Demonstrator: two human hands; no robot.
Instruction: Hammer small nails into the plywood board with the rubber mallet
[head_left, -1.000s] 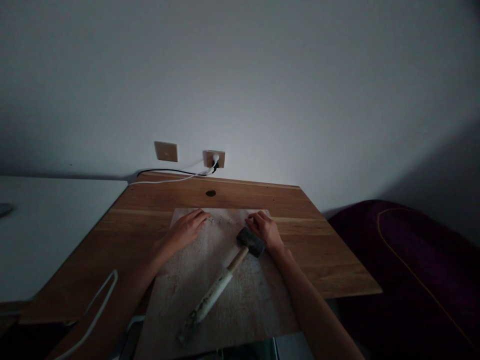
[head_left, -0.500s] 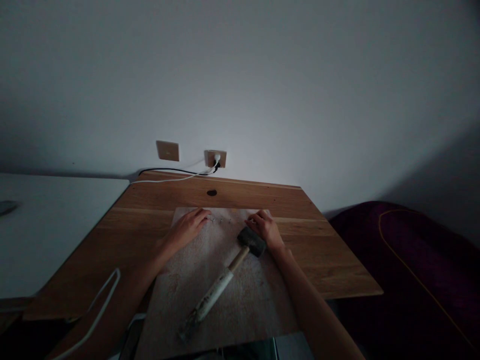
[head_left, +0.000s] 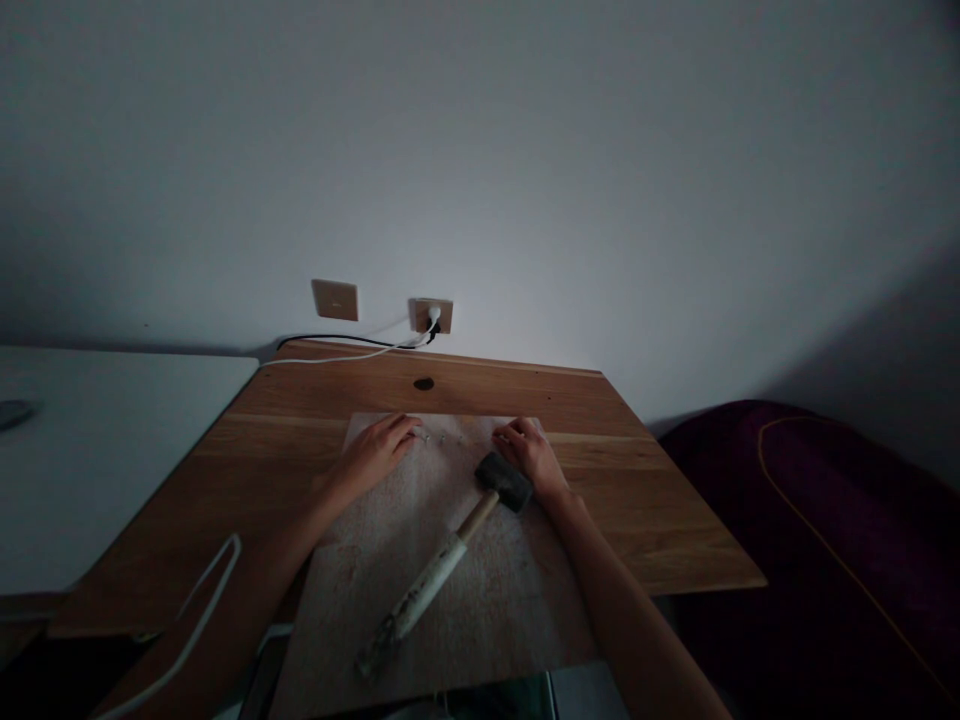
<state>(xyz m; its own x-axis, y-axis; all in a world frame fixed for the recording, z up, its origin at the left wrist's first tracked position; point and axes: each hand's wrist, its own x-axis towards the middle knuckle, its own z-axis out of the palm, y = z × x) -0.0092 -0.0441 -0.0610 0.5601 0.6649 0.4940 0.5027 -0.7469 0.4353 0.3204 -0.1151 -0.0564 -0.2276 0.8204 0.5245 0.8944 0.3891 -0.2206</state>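
Observation:
A mallet with a dark block head lies slantwise on a pale wooden board. Its worn handle, partly coated white, points toward me at the lower left. My left hand rests on the board's far left part, fingers loosely stretched to the right and holding nothing visible. Small nails stand in a row near the far edge, just beyond those fingertips. On the far right of the board lies my right hand, fingers loosely bent and apart, close by the mallet head. Dim light blurs the fingertips.
Under the board is a brown wooden table with a dark round hole. Cables run along its back to a wall socket. A white surface adjoins at left; a purple covered form stands at right.
The fingers of my right hand have shifted slightly and settled on the board. My left hand, the mallet and the nails look the same.

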